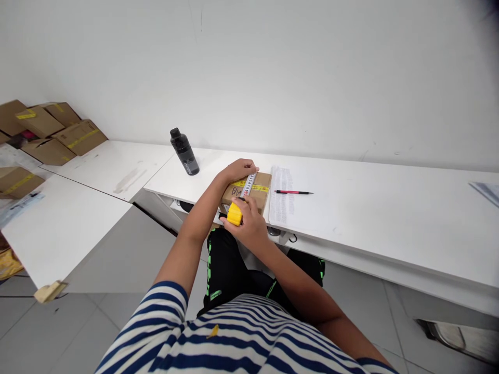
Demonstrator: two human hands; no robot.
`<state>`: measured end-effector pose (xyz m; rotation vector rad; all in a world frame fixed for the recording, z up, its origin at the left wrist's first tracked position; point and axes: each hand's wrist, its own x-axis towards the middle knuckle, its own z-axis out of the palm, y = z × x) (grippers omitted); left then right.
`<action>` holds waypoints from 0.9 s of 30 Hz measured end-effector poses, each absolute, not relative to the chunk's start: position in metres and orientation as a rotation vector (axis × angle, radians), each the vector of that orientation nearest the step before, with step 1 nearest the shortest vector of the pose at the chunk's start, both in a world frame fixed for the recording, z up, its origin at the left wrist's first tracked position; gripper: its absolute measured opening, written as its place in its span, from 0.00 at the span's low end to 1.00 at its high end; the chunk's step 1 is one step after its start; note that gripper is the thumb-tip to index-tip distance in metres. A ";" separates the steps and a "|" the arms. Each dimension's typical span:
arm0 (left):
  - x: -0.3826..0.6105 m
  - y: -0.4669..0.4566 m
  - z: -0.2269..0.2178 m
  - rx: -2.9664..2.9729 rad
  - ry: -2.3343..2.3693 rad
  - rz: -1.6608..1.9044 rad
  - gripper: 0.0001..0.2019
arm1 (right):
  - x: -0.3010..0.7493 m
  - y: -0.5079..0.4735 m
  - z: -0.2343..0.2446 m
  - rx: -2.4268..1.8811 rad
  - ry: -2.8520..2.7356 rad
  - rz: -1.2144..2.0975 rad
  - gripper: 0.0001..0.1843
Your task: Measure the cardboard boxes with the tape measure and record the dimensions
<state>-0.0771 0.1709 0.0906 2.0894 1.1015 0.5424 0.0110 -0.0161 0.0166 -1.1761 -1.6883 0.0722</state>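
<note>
Atop the carton (262,196) on the worktop (351,208), tape blade (248,186) runs long-axis toward one o'clock, from yellow case (234,213) gripped by right hand (253,226) to left hand's (237,169) curled fingers, grip there indeterminable.

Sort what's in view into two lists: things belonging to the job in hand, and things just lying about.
Job in hand:
Yellow tape measure, in the grip of the right hand
Cardboard box, under the extended blade; left hand at the blade's far end

Lying about:
Black bottle
Piled boxes at left
Red-and-black pen and paper, untouched, though possibly for the job
</note>
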 end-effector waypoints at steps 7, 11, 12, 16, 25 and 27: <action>-0.077 0.169 0.092 2.054 1.082 0.566 0.15 | 0.015 -0.014 0.012 -1.046 -1.701 0.066 0.27; -0.075 0.169 0.093 2.042 1.113 0.564 0.15 | 0.024 -0.014 0.021 -1.103 -1.791 0.136 0.31; -0.074 0.170 0.093 2.035 1.121 0.560 0.16 | 0.027 -0.014 0.024 -1.108 -1.814 0.164 0.32; -0.073 0.174 0.091 2.035 1.125 0.549 0.16 | 0.034 -0.016 0.035 -1.124 -1.862 0.242 0.35; -0.074 0.179 0.085 2.087 1.114 0.565 0.15 | 0.042 -0.016 0.037 -1.142 -1.823 0.292 0.44; -0.074 0.180 0.085 2.078 1.113 0.567 0.15 | 0.042 -0.017 0.036 -1.182 -1.809 0.334 0.46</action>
